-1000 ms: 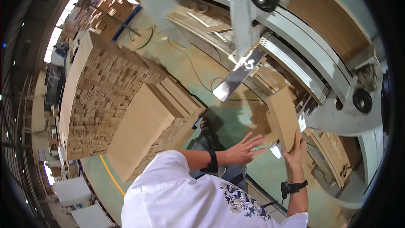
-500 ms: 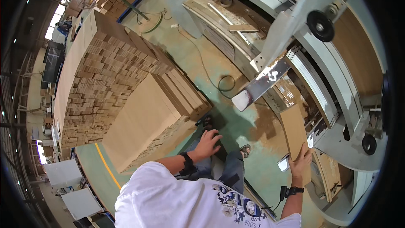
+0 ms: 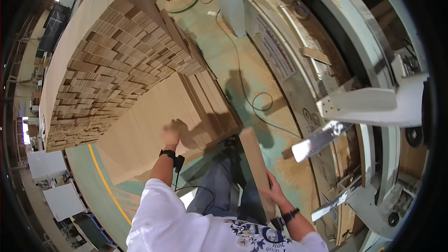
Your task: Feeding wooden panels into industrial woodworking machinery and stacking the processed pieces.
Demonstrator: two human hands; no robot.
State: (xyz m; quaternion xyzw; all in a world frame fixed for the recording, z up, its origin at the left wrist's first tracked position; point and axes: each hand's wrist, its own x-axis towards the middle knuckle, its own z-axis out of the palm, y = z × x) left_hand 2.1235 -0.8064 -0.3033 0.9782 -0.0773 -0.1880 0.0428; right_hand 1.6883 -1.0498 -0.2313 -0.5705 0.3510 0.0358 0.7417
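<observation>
My right hand (image 3: 276, 189) grips the edge of a long, narrow wooden board (image 3: 253, 158), which stands upright in front of my right leg. My left hand (image 3: 171, 133) is stretched out over the lower, flat-topped stack of boards (image 3: 144, 121). Motion smears its fingers, and I cannot tell whether they touch the top. Several thicker strips (image 3: 205, 98) lie along the right side of that stack, near the left hand's shadow.
Behind stands a taller stack of wooden pieces (image 3: 107, 56), its ends uneven. On the right is a large grey machine (image 3: 387, 102) with a metal arm (image 3: 322, 140) jutting toward me. A black cable (image 3: 240, 77) loops over the green, sawdust-strewn floor.
My right hand has brought the board leftward from the machine to in front of my legs. My left hand has moved left over the lower stack. The view has turned toward the stacks.
</observation>
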